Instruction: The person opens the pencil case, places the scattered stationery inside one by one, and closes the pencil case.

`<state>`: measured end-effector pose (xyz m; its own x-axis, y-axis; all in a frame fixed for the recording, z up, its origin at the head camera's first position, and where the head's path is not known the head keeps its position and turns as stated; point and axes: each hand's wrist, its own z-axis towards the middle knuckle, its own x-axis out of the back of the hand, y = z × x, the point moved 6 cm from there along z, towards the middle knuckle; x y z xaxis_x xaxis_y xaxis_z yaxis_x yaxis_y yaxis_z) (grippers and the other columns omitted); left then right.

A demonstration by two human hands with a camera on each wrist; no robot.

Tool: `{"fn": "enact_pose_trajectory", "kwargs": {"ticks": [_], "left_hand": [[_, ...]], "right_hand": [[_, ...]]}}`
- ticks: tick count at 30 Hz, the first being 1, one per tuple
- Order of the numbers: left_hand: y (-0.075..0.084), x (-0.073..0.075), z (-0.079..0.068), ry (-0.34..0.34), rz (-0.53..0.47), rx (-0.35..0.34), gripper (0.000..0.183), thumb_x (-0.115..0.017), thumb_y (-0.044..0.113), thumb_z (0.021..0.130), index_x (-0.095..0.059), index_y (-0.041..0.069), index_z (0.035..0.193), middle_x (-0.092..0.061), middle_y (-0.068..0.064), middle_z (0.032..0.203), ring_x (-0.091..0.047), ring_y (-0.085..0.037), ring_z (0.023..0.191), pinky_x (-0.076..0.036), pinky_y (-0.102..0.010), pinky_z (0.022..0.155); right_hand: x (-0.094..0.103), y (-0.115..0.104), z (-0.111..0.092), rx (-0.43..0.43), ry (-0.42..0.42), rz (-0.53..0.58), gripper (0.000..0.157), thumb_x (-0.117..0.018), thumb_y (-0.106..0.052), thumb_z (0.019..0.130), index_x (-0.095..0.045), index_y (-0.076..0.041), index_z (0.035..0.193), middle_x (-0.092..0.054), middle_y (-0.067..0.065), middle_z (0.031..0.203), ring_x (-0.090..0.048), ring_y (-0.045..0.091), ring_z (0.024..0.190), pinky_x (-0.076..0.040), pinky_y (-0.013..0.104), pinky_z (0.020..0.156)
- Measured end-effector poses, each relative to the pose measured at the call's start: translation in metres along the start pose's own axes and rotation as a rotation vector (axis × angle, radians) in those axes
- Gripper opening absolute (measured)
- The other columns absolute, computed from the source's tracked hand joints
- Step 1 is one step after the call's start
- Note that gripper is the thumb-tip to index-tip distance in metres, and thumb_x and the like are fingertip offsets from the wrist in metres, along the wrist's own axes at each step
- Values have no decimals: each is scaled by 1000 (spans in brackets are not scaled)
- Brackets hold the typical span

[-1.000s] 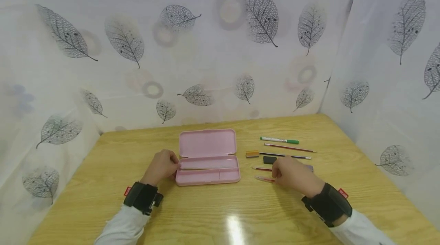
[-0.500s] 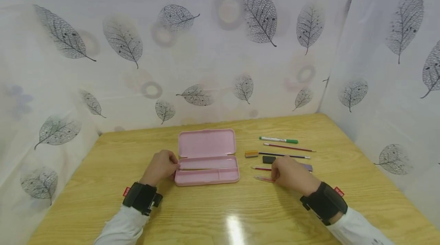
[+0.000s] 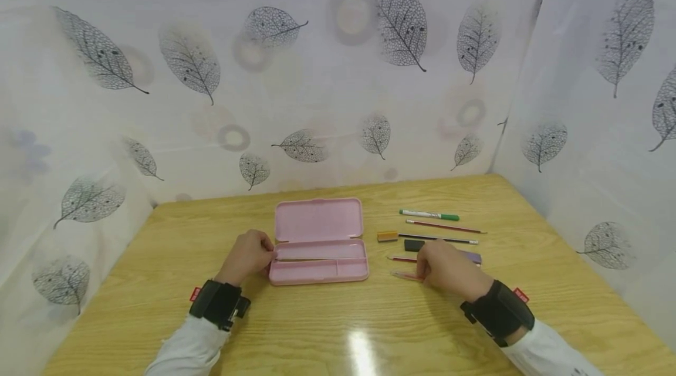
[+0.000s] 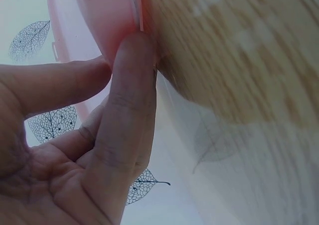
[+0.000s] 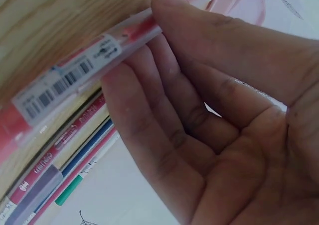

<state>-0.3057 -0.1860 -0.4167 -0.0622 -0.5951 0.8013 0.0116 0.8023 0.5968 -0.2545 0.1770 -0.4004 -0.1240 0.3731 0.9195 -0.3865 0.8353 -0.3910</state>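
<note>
An open pink pencil case lies on the table, its lid laid back and its divided tray facing up. My left hand pinches the tray's left edge between thumb and fingers, close up in the left wrist view. To the right of the case, my right hand pinches a clear-barrelled red pen with a barcode label, near the tabletop. The hand covers part of it in the head view. A red pencil lies just beyond the pen, partly hidden by the hand.
Farther back lie a green-capped marker, another red pencil, a dark pencil and a small orange block. A black block and a purple piece show around my right hand. A leaf-patterned curtain borders the table.
</note>
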Motion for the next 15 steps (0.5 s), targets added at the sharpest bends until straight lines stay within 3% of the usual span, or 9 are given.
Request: {"fn": "enact_pose_trajectory", "kwargs": {"ticks": [8, 15], "left_hand": [[-3, -2, 2, -8, -2, 19, 10, -73, 5, 82, -67, -2, 81, -65, -11, 72, -62, -14, 52, -53, -30, 49], [-4, -3, 2, -11, -10, 26, 10, -73, 5, 82, -66, -1, 81, -65, -11, 72, -61, -14, 53, -54, -30, 49]], "right_hand": [[7, -4, -2, 44, -1, 21, 25, -77, 13, 63, -72, -11, 69, -66, 0, 67, -53, 8, 59, -52, 31, 54], [10, -9, 1, 17, 19, -16, 26, -69, 13, 66, -74, -13, 68, -68, 0, 70, -51, 10, 59, -51, 31, 56]]}}
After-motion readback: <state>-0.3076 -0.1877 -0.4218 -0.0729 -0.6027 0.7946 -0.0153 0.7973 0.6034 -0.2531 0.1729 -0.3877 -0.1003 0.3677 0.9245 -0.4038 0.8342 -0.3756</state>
